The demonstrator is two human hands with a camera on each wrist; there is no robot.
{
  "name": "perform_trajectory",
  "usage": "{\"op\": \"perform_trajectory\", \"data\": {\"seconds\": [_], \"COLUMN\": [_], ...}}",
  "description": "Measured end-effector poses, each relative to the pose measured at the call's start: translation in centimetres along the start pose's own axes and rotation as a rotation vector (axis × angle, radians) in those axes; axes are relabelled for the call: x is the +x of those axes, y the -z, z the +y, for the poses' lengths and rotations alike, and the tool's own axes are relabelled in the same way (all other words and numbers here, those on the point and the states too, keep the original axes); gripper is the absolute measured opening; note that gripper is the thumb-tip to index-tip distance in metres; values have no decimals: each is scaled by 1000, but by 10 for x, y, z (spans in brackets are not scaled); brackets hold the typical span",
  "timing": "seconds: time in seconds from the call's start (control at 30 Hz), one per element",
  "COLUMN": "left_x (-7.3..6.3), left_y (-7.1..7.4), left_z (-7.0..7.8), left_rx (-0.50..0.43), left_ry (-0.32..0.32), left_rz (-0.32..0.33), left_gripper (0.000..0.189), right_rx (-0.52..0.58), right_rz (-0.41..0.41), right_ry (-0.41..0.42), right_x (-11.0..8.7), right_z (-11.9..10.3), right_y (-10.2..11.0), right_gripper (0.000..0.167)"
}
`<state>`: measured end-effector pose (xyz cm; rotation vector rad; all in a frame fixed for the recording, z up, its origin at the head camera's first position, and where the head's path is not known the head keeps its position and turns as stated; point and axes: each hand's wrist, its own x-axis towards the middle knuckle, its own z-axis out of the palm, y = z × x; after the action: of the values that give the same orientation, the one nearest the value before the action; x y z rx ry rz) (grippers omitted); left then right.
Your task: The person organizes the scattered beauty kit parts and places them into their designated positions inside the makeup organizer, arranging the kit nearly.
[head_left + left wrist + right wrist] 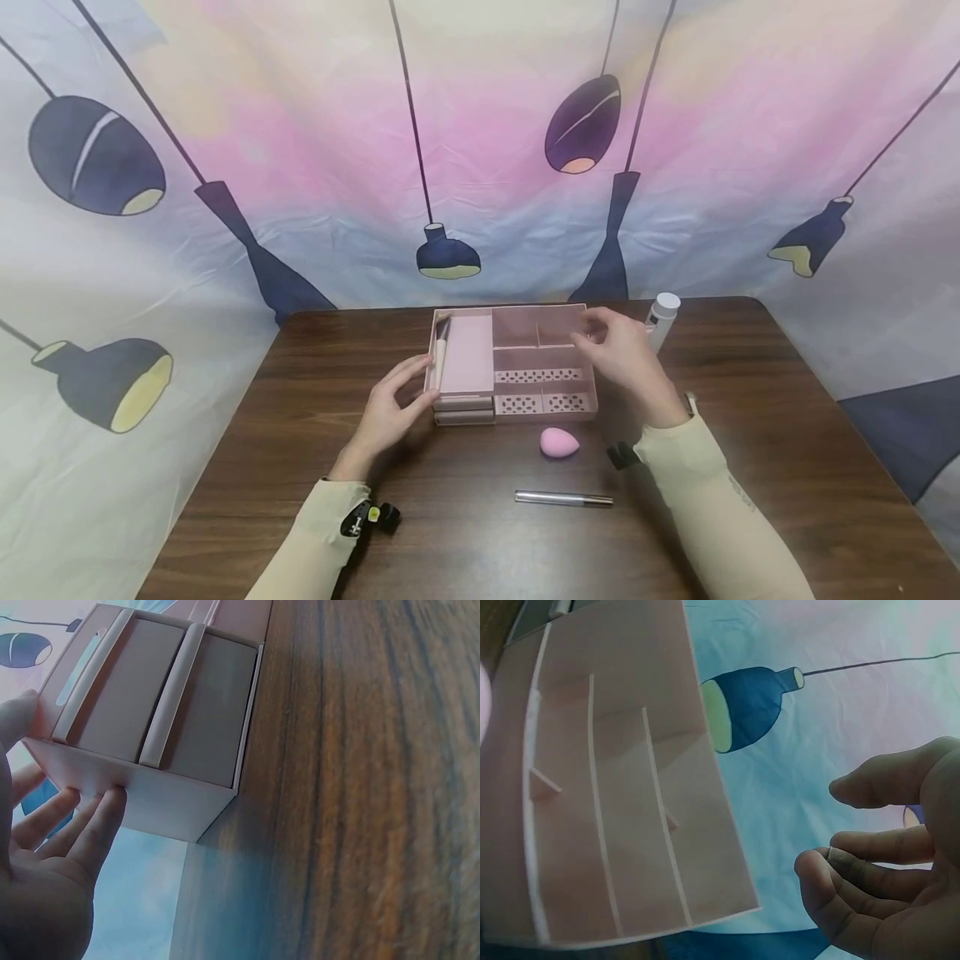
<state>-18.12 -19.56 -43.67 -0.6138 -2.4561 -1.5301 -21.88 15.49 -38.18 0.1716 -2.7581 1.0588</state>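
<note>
A pink organiser is set on the worktop, between the two hands. It is touched at its left side by the left hand: the left fingers are stretched out and laid against the side wall, with the thumb at the edge near the front corner, and no firm clasp is shown. Just beside these fingers, a brush is held in the narrow slot along that wall. Two drawers are seen at the front, nearest the left thumb.

At the opposite side, the right hand is raised by the far right corner of the organiser. Nothing is grasped by the right fingers, which are loosely bent with the thumb apart; whether the rim is brushed by them cannot be told. Divided compartments lie to the left of the right fingers, and no item can be made out in them.

Nearer the person than the right fingers, a pink sponge is left on the worktop, with a slim silver tube nearer still. A white bottle is partly hidden behind the right hand.

The step in hand is judged to be the steadying of the organiser while it is being filled. For the next move, a loose item would probably need to be pinched by the right fingers and lowered into a compartment.
</note>
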Motion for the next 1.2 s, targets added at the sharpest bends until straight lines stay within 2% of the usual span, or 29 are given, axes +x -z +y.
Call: {"op": "perform_trajectory", "data": {"seconds": [0.13, 0.5, 0.77, 1.2], "left_x": [0, -1, 0, 0], "left_y": [1, 1, 0, 1], "left_z": [1, 1, 0, 1], "left_rx": [11, -41, -41, -60], "left_ry": [-3, -4, -1, -10], "left_rz": [-6, -16, -12, -17], "left_gripper": [50, 51, 51, 51], "right_rx": [-3, -17, -84, -149], "right_rz": [-22, -15, -17, -93], "right_ry": [6, 19, -45, -125], "right_x": [-3, -17, -26, -40], "right_z": [7, 31, 52, 79], "right_y": [-1, -6, -5, 2], "right_gripper": [42, 35, 38, 42]}}
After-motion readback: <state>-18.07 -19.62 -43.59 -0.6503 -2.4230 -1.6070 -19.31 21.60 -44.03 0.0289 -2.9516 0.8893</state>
